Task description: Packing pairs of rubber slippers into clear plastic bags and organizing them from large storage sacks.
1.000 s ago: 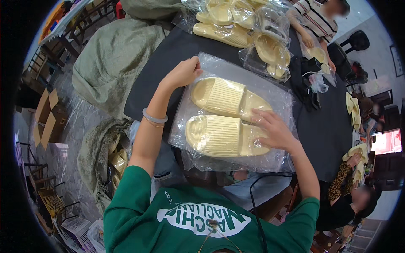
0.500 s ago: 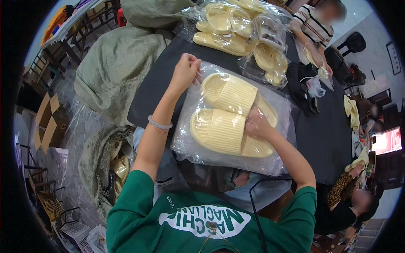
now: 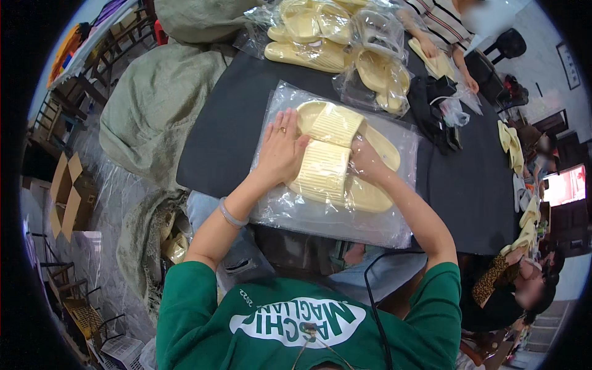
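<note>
Resting flat at the slippers' (image 3: 324,166) toe ends: left hand (image 3: 280,147), thumb apart from straight fingers. Right hand (image 3: 368,161) curls at straps; fingertips hidden, clamping cannot be told. Slippers lie mid-plastic (image 3: 394,225) on table (image 3: 465,197); inside or atop, unclear.

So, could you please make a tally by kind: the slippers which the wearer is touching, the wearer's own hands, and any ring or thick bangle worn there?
Pale yellow slippers: 2
Hands: 2 (left hand, right hand)
Ring: 1
Thick pale bangle: 1
Total: 6
</note>
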A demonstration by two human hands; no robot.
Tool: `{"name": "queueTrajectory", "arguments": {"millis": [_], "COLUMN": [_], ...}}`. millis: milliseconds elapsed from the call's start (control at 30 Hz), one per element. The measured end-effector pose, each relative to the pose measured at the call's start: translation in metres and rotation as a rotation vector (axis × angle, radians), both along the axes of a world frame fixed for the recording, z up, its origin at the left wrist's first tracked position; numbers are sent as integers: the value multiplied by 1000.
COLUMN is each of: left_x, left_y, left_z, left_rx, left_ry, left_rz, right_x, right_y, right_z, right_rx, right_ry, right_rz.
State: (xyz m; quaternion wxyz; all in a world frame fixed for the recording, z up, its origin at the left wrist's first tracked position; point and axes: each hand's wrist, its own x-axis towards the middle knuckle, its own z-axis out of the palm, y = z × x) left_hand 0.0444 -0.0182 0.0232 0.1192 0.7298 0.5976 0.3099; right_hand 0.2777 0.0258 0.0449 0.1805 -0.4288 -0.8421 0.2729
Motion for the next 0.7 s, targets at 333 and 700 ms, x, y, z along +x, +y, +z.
{"name": "queueTrajectory", "arguments": {"millis": [333,700], "left_x": [-2,-2], "left_y": [-1,-14], "left_z": [-6,7], "left_rx": [-3,27], "left_ry": [135,287], "left_rz": [62,30], "right_x": [81,225], "right_y": [-19,-84], "right_z": [29,137], "right_rx": [282,768], "right_ry": [-75,-689], "right_rz": [9,-538]}}
